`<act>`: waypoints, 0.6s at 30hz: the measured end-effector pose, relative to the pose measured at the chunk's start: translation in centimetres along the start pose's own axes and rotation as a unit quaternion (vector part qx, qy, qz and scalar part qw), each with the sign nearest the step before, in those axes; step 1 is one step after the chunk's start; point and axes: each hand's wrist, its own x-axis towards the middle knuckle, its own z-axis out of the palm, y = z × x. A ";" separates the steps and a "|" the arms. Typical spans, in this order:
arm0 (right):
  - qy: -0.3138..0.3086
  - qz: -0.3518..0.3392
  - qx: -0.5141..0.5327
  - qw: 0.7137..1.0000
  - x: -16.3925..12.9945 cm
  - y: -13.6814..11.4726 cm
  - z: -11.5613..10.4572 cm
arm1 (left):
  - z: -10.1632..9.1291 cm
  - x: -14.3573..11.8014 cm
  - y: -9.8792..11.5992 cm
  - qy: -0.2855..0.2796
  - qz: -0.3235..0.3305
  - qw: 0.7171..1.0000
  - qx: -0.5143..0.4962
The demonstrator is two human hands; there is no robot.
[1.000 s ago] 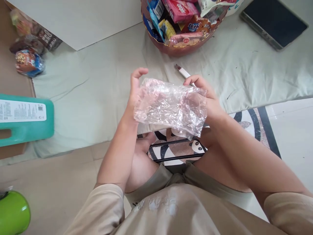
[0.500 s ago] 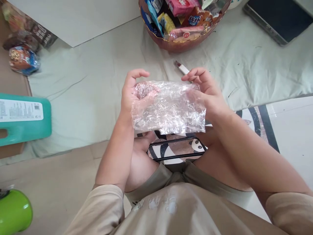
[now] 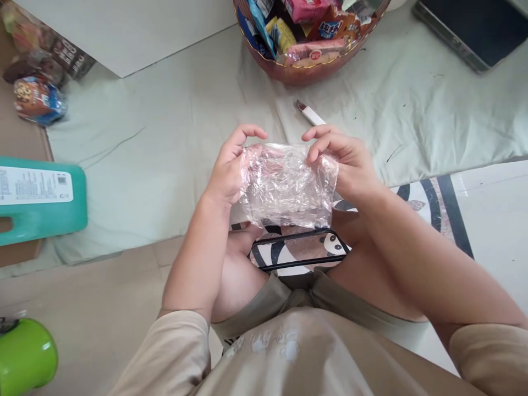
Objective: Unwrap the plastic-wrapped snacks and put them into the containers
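Clear wrap is at the centre of the frame, its sides pinched by left hand and right hand, which are closer together than before; it looks narrower.

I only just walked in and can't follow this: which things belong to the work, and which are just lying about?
In use, it seems:
clear plastic, held between the left hand and right hand

Lying about, it seems:
bowl of snacks
tablet-like device
teal jug
green container
packets
white tool, beyond the right hand; its role is unclear
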 end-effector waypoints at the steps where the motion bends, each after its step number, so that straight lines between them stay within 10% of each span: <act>1: 0.001 -0.005 0.005 1.000 0.0 0.1 0.0 | 0.2 -0.1 0.2 -0.006 -0.013 0.999 -0.034; 18: 0.088 0.095 0.185 0.974 1.0 2.0 0.1 | -0.1 0.6 0.1 0.059 -0.004 0.998 0.001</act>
